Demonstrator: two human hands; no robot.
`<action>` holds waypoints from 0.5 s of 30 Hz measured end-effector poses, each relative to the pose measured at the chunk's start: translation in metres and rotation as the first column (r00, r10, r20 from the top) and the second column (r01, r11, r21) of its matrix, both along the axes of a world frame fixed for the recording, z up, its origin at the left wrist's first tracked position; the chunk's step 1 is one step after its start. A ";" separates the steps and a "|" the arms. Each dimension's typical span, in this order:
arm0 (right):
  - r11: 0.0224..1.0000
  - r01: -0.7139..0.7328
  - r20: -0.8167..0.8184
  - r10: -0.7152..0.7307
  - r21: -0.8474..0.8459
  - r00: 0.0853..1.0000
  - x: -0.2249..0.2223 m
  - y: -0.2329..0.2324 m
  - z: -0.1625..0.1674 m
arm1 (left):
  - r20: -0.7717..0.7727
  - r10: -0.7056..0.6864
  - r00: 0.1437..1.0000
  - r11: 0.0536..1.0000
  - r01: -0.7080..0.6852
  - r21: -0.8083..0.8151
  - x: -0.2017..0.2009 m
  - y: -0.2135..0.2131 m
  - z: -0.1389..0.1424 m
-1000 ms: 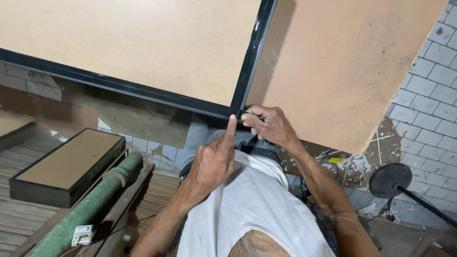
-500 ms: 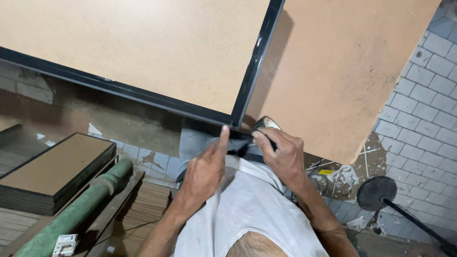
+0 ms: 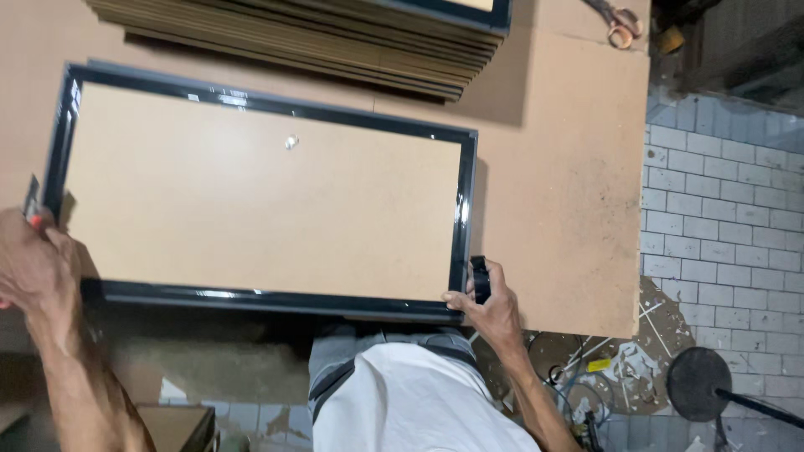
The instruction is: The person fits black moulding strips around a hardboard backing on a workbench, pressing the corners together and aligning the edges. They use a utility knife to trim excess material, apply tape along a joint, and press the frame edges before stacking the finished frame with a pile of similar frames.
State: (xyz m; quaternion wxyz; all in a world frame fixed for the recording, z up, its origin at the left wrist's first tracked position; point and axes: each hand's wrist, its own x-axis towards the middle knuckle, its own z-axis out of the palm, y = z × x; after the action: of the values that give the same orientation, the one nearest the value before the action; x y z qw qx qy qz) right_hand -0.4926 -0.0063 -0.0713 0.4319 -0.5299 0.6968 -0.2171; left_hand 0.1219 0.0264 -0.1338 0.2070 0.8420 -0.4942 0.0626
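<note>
A large black picture frame (image 3: 251,293) with a tan backing board lies back side up on the brown worktable (image 3: 569,167). My left hand (image 3: 33,259) grips the frame's near left corner, with a thin dark tool showing above its fingers. My right hand (image 3: 486,305) rests at the near right corner and is closed around a small black tool (image 3: 479,278). A small metal hanger (image 3: 291,142) sits on the backing near its far edge.
A stack of framed boards (image 3: 318,33) lies along the far side of the table. Scissors (image 3: 615,25) rest at the far right corner. A round black stand base (image 3: 699,383) and scraps lie on the tiled floor at right.
The view has lifted to show the whole frame. My left hand has gone from the right corner to the left corner. My right hand stays at the right corner with the tool.
</note>
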 end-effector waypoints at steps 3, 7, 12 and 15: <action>0.991 0.045 -0.138 -0.062 -0.125 0.988 0.013 -0.002 0.006 | 0.180 0.042 0.983 0.986 -0.070 0.152 0.019 -0.016 -0.002; 0.980 0.135 -0.058 -0.145 -0.146 0.988 0.016 -0.005 0.018 | -0.303 0.189 0.934 0.981 -0.168 0.096 0.032 -0.028 0.009; 0.950 0.137 0.054 -0.127 -0.280 0.990 0.014 -0.019 0.048 | -0.567 0.144 0.811 0.989 -0.103 0.104 0.063 -0.056 0.022; 0.950 0.165 0.046 -0.158 -0.267 0.986 0.011 -0.072 0.076 | -0.580 0.064 0.812 0.998 -0.040 0.053 0.079 -0.125 0.033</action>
State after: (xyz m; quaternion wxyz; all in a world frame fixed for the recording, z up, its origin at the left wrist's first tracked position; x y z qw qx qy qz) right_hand -0.4818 -0.0780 0.0048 0.3449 -0.5223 0.6966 -0.3507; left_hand 0.2010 -0.0987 -0.1005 0.3303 0.8378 -0.3853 -0.2013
